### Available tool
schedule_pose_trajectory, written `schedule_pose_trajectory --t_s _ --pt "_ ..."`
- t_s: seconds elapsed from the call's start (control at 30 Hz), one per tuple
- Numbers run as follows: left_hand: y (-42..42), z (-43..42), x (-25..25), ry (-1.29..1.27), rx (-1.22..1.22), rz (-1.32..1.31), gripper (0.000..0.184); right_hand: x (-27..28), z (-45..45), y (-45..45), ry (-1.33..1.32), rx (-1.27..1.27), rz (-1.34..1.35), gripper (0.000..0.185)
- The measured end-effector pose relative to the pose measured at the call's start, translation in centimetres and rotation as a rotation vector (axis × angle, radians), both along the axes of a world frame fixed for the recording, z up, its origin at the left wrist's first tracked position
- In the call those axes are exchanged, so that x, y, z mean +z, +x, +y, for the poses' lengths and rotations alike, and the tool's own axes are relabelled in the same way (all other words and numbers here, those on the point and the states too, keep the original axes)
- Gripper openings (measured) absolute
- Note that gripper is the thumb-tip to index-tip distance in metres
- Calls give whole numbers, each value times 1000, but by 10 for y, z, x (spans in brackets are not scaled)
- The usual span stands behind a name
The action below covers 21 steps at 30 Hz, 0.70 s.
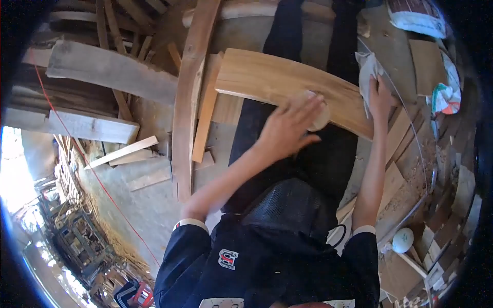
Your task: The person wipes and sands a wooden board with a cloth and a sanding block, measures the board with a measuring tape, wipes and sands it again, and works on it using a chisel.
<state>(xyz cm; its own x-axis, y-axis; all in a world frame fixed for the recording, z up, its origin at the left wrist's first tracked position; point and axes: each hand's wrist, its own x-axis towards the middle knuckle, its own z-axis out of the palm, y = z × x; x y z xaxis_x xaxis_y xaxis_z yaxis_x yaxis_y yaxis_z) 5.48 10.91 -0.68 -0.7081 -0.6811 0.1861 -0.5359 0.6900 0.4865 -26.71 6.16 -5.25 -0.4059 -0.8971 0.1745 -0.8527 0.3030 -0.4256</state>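
Note:
A smooth, light-brown wooden board (257, 74) lies across the dark-trousered legs. On its surface my left hand (290, 123) presses a round pale pad (322, 119), fingers stretched over it and thumb held apart. The pad's edge shows past the fingers; its underside is hidden. At the board's right end is my right hand (380, 100), its fingers closed on a white cloth (366, 69) that hangs beside the board. Whether this hand also touches the board, I cannot tell.
A long plank (187, 102) and a narrow orange-brown strip (206, 123) stand left of the board. Greyish planks (110, 66) lie further left. A red cord (97, 179) and a pale cable (418, 149) run along either side. Wood offcuts (447, 231) pile up at right.

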Motion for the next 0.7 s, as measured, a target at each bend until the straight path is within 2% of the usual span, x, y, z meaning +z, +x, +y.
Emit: schedule_pose_trajectory --t_s 0.23,0.27,0.3,0.37,0.4,0.47,0.53,0.57,0.63,0.67,0.7 --pt "82 -48 -10 -293 587 -251 60 6 0 11 18 -51 -20 50" --pt "82 -50 -13 -272 630 -279 63 5 0 11 17 -58 -22 50" --pt "75 -49 -13 -274 626 -279 63 5 -1 11 27 -58 0 51" --pt "44 -44 -13 -204 568 -77 68 4 -2 10 34 -53 27 52" --pt "27 -38 -14 -216 453 -85 72 1 -2 8 22 -40 21 52" --pt "-14 -26 -1 -66 227 10 74 -2 -2 6 7 -22 20 52" --pt "-45 -12 2 -50 35 165 73 -3 2 5 1 -32 11 52" --pt "-51 -10 0 -53 36 170 73 -4 1 3 -2 -31 16 52" --pt "-56 -6 -2 -147 -94 66 67 -4 2 1 3 -23 23 53" --pt "-52 -6 -5 -180 -78 122 55 -2 4 -2 6 -21 21 53" --pt "-42 -6 -4 -178 -72 113 55 8 4 1 61 -29 -16 53"
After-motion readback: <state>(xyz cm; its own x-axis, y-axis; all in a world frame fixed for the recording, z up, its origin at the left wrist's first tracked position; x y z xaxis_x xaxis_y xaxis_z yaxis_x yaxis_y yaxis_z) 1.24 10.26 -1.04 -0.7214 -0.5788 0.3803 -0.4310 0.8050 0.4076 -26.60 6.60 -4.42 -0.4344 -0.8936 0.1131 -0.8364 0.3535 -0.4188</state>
